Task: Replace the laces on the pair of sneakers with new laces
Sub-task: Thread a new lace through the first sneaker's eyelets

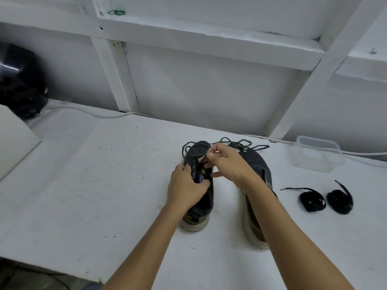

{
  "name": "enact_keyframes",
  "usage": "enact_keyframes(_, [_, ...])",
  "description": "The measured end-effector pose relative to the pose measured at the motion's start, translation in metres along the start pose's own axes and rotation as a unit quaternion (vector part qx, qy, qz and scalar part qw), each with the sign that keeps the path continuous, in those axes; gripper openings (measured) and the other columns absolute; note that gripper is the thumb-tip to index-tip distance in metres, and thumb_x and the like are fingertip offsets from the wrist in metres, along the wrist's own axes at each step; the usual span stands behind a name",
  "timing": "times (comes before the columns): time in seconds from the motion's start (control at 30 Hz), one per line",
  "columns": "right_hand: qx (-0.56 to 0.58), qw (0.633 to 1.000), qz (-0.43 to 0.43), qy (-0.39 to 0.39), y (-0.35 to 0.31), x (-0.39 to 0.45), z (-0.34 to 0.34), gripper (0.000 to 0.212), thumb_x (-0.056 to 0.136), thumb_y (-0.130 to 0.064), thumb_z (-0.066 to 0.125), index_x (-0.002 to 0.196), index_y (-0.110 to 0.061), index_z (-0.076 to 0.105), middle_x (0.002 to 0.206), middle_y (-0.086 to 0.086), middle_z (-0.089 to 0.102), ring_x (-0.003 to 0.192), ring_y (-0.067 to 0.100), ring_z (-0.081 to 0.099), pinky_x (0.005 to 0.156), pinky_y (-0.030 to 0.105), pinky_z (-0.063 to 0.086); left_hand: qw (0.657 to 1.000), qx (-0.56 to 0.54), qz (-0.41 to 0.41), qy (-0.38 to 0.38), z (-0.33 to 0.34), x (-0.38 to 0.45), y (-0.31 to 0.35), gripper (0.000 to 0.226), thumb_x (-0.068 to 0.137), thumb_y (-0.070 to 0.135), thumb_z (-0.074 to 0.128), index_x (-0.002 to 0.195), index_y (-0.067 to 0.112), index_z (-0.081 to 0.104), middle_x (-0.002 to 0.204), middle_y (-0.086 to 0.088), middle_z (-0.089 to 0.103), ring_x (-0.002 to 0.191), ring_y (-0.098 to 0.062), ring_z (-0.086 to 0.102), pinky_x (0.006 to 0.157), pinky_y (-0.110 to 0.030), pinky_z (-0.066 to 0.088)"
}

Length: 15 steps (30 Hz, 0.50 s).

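Unlacing is the step in hand, by the look of it: both hands work at the left sneaker (pixel 199 178), which stands on the white surface (pixel 104 185) with its toe pointing away from the person. The left hand (pixel 186 189) lies over the tongue and the purple eyelets, its fingers curled round the upper and gripping it to hold the shoe steady. The right hand (pixel 225 162) is raised just above the eyelet rows, thumb and forefinger pinched together on a strand of the old lace (pixel 240 144), the other fingers loosely curled. Most of that thin dark lace already lies slack in loops past the toes of both shoes, so I judge it nearly free of the eyelets, though how many rows it still threads is hidden by the hands.

The right sneaker (pixel 257 164) stands just beside the first, partly under the right forearm; whether it still carries a lace cannot be told. Two new laces, each a black coiled bundle (pixel 312 200) (pixel 340 200), wait well to the right on the surface, untouched, with a clear plastic container (pixel 317 153) beyond them.

Next, the pinched strand probably needs a steady pull up and away while the left hand keeps the upper from lifting, then the same at each remaining eyelet until the lace comes clear. Only then does a reach for the nearer coil make sense.
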State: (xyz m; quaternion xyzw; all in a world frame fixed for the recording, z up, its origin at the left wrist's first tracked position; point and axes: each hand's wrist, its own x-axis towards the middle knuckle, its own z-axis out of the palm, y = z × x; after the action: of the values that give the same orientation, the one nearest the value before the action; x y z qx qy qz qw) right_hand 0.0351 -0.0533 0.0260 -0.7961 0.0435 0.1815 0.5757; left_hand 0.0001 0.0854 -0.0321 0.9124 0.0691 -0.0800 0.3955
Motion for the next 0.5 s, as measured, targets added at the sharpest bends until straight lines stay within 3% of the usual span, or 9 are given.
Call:
enact_keyframes(0.1, [0.113,0.992,-0.041,0.024,-0.006,0.000,-0.001,0.018,0.108,-0.014,0.040,0.095,-0.012,0.052,0.094,0.003,0.077,0.096,0.020,0.073,0.077,0.034,0.060,1.000,0.009,-0.002,-0.009,0.004,0.001,-0.002,0.034,0.084,0.041,0.066,0.103,0.014,0.059,0.118,-0.003,0.047,0.110,-0.023,0.051,0.089,-0.038,0.050])
enact_keyframes(0.17, [0.278,0.955,-0.086,0.058,-0.013,0.003,-0.010,0.023,0.110,-0.012,0.034,0.092,-0.009,0.047,0.080,0.006,0.072,0.090,0.025,0.075,0.075,0.032,0.060,1.000,0.008,-0.007,-0.016,0.003,0.002,-0.004,0.042,0.085,0.042,0.066,0.113,0.012,0.060,0.121,-0.002,0.047,0.111,-0.022,0.052,0.091,-0.037,0.051])
enact_keyframes(0.23, [0.388,0.911,-0.112,0.085,-0.019,0.008,-0.025,0.025,0.110,-0.009,0.034,0.088,-0.008,0.047,0.069,0.005,0.058,0.073,0.025,0.072,0.077,0.038,0.061,1.000,-0.003,-0.010,-0.016,0.003,0.001,-0.004,0.042,0.085,0.041,0.066,0.115,0.013,0.060,0.120,-0.002,0.048,0.110,-0.021,0.052,0.090,-0.035,0.051])
enact_keyframes(0.27, [0.375,0.915,-0.113,0.097,-0.019,0.010,-0.030,0.023,0.108,-0.008,0.038,0.087,-0.008,0.049,0.065,0.003,0.053,0.062,0.022,0.066,0.075,0.041,0.060,1.000,-0.008,-0.009,-0.015,0.002,0.001,-0.004,0.039,0.084,0.040,0.066,0.112,0.014,0.060,0.118,-0.001,0.048,0.108,-0.021,0.053,0.089,-0.034,0.050])
enact_keyframes(0.3, [0.299,0.942,-0.107,0.110,-0.019,0.011,-0.033,0.020,0.105,-0.009,0.044,0.087,-0.009,0.053,0.062,0.001,0.050,0.055,0.019,0.059,0.070,0.040,0.059,1.000,-0.010,-0.009,-0.015,0.002,0.001,-0.004,0.035,0.084,0.040,0.066,0.109,0.016,0.059,0.115,0.000,0.048,0.107,-0.021,0.053,0.089,-0.034,0.050])
enact_keyframes(0.37, [-0.004,0.989,-0.091,0.117,-0.011,0.013,-0.034,0.018,0.099,-0.019,0.054,0.086,-0.014,0.065,0.059,-0.009,0.054,0.051,0.010,0.052,0.060,0.030,0.050,1.000,-0.016,-0.010,-0.014,0.002,0.001,-0.004,0.034,0.083,0.039,0.067,0.108,0.019,0.059,0.112,0.000,0.048,0.105,-0.021,0.053,0.087,-0.035,0.050])
enact_keyframes(0.43, [-0.279,0.955,-0.080,0.051,-0.003,0.013,-0.031,0.022,0.098,-0.035,0.059,0.091,-0.021,0.074,0.066,-0.014,0.058,0.060,0.004,0.053,0.059,0.022,0.041,1.000,-0.022,-0.005,-0.008,0.002,0.002,-0.004,0.042,0.082,0.039,0.067,0.118,0.022,0.057,0.112,0.001,0.048,0.105,-0.021,0.053,0.086,-0.035,0.050])
enact_keyframes(0.5, [-0.392,0.918,-0.059,-0.022,0.004,0.015,-0.028,0.025,0.096,-0.043,0.063,0.100,-0.022,0.077,0.080,-0.011,0.060,0.077,0.007,0.057,0.067,0.024,0.041,0.999,-0.033,-0.001,-0.004,0.001,0.001,-0.004,0.050,0.081,0.039,0.067,0.127,0.025,0.053,0.111,0.002,0.049,0.106,-0.021,0.054,0.086,-0.033,0.049])
